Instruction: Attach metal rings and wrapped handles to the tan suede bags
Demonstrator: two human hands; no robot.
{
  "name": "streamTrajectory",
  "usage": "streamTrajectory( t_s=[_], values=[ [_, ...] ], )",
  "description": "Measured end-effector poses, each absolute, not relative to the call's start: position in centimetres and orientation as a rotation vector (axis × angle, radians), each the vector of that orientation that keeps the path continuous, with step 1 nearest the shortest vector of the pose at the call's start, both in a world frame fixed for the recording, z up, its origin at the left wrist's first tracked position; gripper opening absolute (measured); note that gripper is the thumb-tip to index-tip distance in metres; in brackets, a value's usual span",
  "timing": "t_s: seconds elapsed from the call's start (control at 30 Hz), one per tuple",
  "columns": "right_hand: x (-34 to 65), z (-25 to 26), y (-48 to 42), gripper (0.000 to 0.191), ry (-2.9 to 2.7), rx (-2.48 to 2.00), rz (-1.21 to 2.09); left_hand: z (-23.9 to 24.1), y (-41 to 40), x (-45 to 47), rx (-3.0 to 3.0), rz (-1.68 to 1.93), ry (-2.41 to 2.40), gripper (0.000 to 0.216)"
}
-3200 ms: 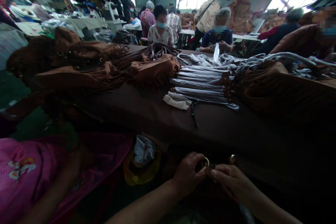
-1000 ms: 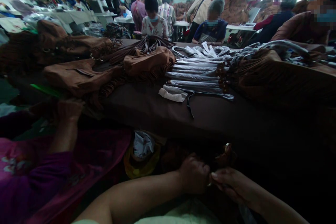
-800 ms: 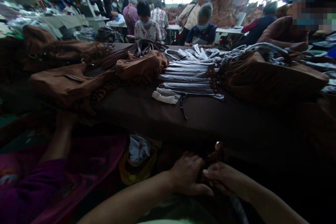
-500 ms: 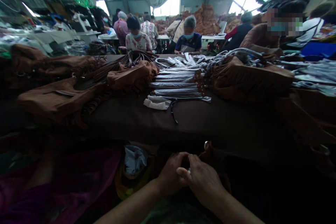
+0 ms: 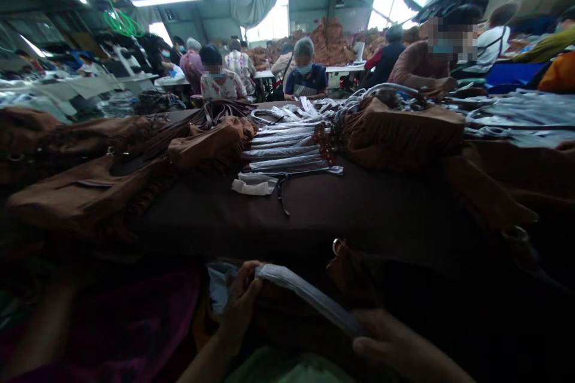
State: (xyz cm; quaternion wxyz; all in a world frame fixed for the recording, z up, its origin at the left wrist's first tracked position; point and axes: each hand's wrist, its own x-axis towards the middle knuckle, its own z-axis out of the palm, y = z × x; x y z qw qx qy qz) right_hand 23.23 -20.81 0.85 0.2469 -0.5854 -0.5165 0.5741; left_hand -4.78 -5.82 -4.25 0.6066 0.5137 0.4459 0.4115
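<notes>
A long strap (image 5: 309,293) in white wrapping stretches between my hands above my lap. My left hand (image 5: 241,304) is closed on its upper left end, thumb on top. Lower down to the right, my right hand (image 5: 384,335) is closed round the other end, its fingers partly lost in shadow. Just beyond the strap is a piece of brown suede (image 5: 348,266) with a metal ring on it, likely part of a bag; its lower part is too dark to make out.
Several similar wrapped straps (image 5: 287,152) lie stacked on the dark table (image 5: 215,215). Near them are a pale strip (image 5: 254,184) and a thin black strap (image 5: 281,194). Fringed brown bags (image 5: 404,131) lie on both sides. Co-workers sit opposite; a co-worker's arm (image 5: 47,323) is at left.
My hands were close together before; now they are apart, with the white-wrapped strap visible between them. The view has turned slightly right and tilted up.
</notes>
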Motion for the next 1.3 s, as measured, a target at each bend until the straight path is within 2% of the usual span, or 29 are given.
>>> streamTrajectory(
  t_s=[0.1,0.23,0.3,0.37,0.43,0.53,0.6,0.67,0.73,0.87,0.97,1.17,1.3],
  values=[
    [26.2,-0.1,-22.7,0.048,-1.233,-1.524,1.685,-3.8,-5.4,-4.9,1.144,0.985,1.085,0.04],
    [29.5,2.3,-22.9,0.047,-1.146,-1.767,1.376,-1.6,-3.3,-5.5,1.398,0.812,1.018,0.041],
    [30.3,4.8,-22.1,0.047,-1.118,-1.881,1.106,1.5,-1.7,-5.7,1.661,0.766,1.043,0.048],
    [30.2,7.5,-20.8,0.047,-1.12,-1.917,0.831,5.9,-0.5,-4.8,1.969,0.931,1.129,0.054],
    [29.1,10.1,-18.8,0.038,-1.205,-1.864,0.626,11.0,-0.2,-2.3,2.236,0.99,1.022,0.051],
    [26.7,12.6,-15.4,0.027,-1.402,-1.644,0.582,17.0,-0.8,3.4,2.419,0.659,0.607,0.042],
    [25.6,12.8,-13.5,0.027,-1.386,-1.485,0.624,18.7,-1.1,6.9,2.378,0.274,0.425,0.04],
    [25.2,11.6,-12.3,0.034,-1.235,-1.389,0.593,18.6,-0.9,9.2,2.2,-0.08,0.4,0.034],
    [25.2,9.2,-11.9,0.041,-1.136,-1.419,0.488,17.6,-0.1,10.1,2.035,-0.193,0.493,0.036],
    [24.5,3.8,-12.6,0.033,-1.472,-1.759,0.245,15.0,1.1,9.8,1.897,-0.163,0.647,0.036],
    [23.5,1.6,-13.2,0.023,-1.557,-1.785,0.042,12.9,1.3,9.7,1.861,-0.158,0.726,0.035],
    [23.1,0.9,-13.5,0.02,-1.523,-1.688,-0.21,9.1,0.2,10.4,1.814,-0.142,0.845,0.038],
    [22.6,0.5,-13.7,0.017,-1.495,-1.637,-0.235,8.3,-0.8,11.0,1.694,-0.155,0.853,0.03]
  ],
)
